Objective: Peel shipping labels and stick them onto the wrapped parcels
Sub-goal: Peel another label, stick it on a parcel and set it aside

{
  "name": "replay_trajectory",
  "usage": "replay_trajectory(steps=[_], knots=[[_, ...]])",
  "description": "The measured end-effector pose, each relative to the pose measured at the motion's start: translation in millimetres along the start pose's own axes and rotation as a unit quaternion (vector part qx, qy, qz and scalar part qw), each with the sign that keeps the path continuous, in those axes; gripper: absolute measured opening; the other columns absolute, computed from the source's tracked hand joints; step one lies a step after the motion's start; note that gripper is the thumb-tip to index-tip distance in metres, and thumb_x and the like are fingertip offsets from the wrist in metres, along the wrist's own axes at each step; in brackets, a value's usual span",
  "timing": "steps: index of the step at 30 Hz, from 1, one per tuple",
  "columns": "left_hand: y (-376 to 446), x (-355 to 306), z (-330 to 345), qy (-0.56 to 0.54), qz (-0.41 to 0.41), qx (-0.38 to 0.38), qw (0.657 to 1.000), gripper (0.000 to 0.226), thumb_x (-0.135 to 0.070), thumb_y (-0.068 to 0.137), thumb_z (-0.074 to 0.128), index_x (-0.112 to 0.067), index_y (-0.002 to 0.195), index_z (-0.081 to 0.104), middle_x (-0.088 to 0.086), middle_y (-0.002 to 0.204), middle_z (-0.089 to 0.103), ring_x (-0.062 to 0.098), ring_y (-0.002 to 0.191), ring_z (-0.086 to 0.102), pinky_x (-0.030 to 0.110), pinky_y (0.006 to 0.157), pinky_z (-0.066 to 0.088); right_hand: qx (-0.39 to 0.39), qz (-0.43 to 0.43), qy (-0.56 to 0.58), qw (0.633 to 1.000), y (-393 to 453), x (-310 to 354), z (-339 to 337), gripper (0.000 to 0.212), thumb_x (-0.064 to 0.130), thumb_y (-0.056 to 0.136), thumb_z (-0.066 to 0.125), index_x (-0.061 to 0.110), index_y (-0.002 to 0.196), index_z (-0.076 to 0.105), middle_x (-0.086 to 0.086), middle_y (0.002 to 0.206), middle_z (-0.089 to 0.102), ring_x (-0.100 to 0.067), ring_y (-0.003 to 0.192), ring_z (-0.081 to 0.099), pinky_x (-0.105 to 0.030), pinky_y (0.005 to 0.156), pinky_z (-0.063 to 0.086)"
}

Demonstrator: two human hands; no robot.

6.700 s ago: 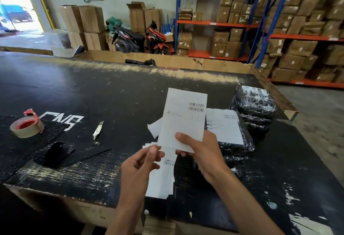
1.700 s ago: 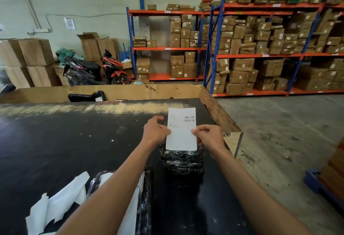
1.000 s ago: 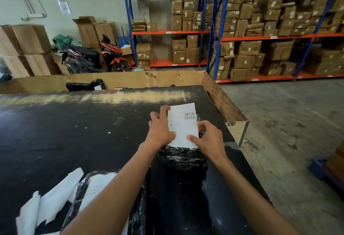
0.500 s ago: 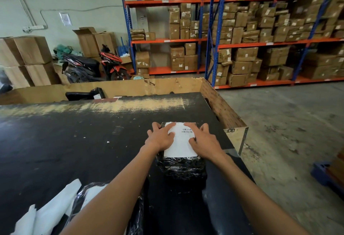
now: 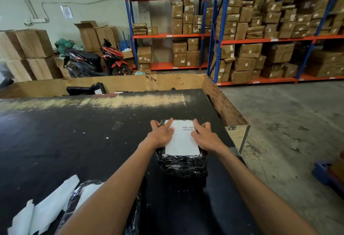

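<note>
A white shipping label (image 5: 183, 141) with a barcode lies flat on top of a stack of black wrapped parcels (image 5: 182, 165) near the right edge of the black table (image 5: 74, 132). My left hand (image 5: 161, 134) presses the label's left side with straight fingers. My right hand (image 5: 204, 135) presses its right side the same way. At the lower left another wrapped parcel (image 5: 78, 203) carries a white label and is partly hidden by my left forearm.
Loose white paper strips (image 5: 42, 210) lie at the table's near left. A cardboard-walled bin (image 5: 219, 100) borders the table's far and right edges. Behind stand shelves of cartons (image 5: 260, 29), a motorbike (image 5: 96, 61) and a concrete floor (image 5: 288, 132) to the right.
The label, held upright above the stack, has come down flat onto the top parcel. Both hands went from pinching its edges to pressing on it and have spread outward.
</note>
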State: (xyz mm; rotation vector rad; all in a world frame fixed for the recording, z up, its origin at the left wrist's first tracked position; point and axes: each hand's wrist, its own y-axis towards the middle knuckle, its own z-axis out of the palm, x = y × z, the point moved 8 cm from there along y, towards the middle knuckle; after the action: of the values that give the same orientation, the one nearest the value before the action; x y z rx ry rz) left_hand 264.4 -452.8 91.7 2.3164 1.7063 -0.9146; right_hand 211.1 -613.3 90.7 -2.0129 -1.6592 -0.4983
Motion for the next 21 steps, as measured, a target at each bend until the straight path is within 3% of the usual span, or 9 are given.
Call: replay_trajectory(steps=[3,7,9,12,14,17,21], knots=[[-2.4,2.8,5.6,-0.012,-0.007,0.063,0.998,0.074,-0.058,0.099,0.037,-0.035,0.157,-0.003,0.012,0.152,-0.005,0.033,0.147,0.009,0.044,0.119,0.015,0.064,-0.057,0.093,0.992,-6.9,-4.0,3.4,0.093,0.046,0.093,0.065,0.025,0.16,0.004,-0.002,0.13,0.023,-0.02,0.121,0.04,-0.03,0.1,0.038],[-8.1,6.2,4.6,0.016,-0.016,0.106,0.994,0.113,-0.072,0.077,0.061,-0.04,0.153,-0.017,0.009,0.154,-0.01,0.035,0.149,0.0,0.047,0.12,0.015,0.115,-0.1,0.126,0.98,-13.6,-4.8,6.2,0.122,0.04,0.072,0.088,0.033,0.16,0.003,0.001,0.132,0.02,-0.017,0.129,0.026,-0.032,0.115,0.027],[-11.5,7.3,3.9,0.039,-0.012,0.125,0.991,0.129,-0.069,0.068,0.073,-0.042,0.151,-0.022,0.008,0.154,-0.01,0.036,0.149,-0.003,0.049,0.121,0.013,0.122,-0.112,0.133,0.977,-13.4,-8.3,3.2,0.124,0.033,0.069,0.091,0.036,0.159,0.007,0.0,0.134,0.021,-0.015,0.121,0.032,-0.032,0.114,0.03],[-11.8,8.8,4.1,0.062,0.001,0.133,0.989,0.143,-0.063,0.059,0.083,-0.043,0.148,-0.027,0.006,0.155,-0.011,0.039,0.149,-0.003,0.052,0.122,0.012,0.124,-0.13,0.164,0.97,-12.4,-15.2,-0.1,0.12,0.027,0.065,0.091,0.04,0.157,0.014,-0.004,0.137,0.027,-0.015,0.101,0.045,-0.022,0.091,0.042],[-11.4,10.3,4.5,0.06,0.009,0.134,0.989,0.146,-0.061,0.058,0.086,-0.043,0.148,-0.027,0.003,0.154,-0.009,0.039,0.148,0.0,0.053,0.121,0.014,0.126,-0.134,0.201,0.962,-12.4,-18.9,-1.3,0.112,0.024,0.065,0.086,0.041,0.155,0.02,-0.007,0.14,0.029,-0.02,0.096,0.052,-0.02,0.079,0.048],[-12.5,13.9,3.0,0.055,0.02,0.138,0.989,0.145,-0.058,0.058,0.087,-0.044,0.148,-0.027,0.001,0.154,-0.008,0.039,0.147,0.002,0.053,0.12,0.017,0.13,-0.128,0.236,0.955,-10.5,-19.0,-2.7,0.099,0.025,0.072,0.083,0.038,0.153,0.027,-0.005,0.141,0.032,-0.011,0.077,0.053,-0.019,0.064,0.048],[-15.7,12.3,1.7,0.08,0.034,0.146,0.986,0.143,-0.053,0.064,0.086,-0.041,0.148,-0.028,0.004,0.155,-0.009,0.038,0.147,0.004,0.051,0.119,0.018,0.117,-0.122,0.179,0.969,-9.0,-15.1,0.9,0.101,0.028,0.078,0.085,0.035,0.155,0.02,-0.002,0.139,0.024,-0.002,0.088,0.041,-0.012,0.077,0.042]])
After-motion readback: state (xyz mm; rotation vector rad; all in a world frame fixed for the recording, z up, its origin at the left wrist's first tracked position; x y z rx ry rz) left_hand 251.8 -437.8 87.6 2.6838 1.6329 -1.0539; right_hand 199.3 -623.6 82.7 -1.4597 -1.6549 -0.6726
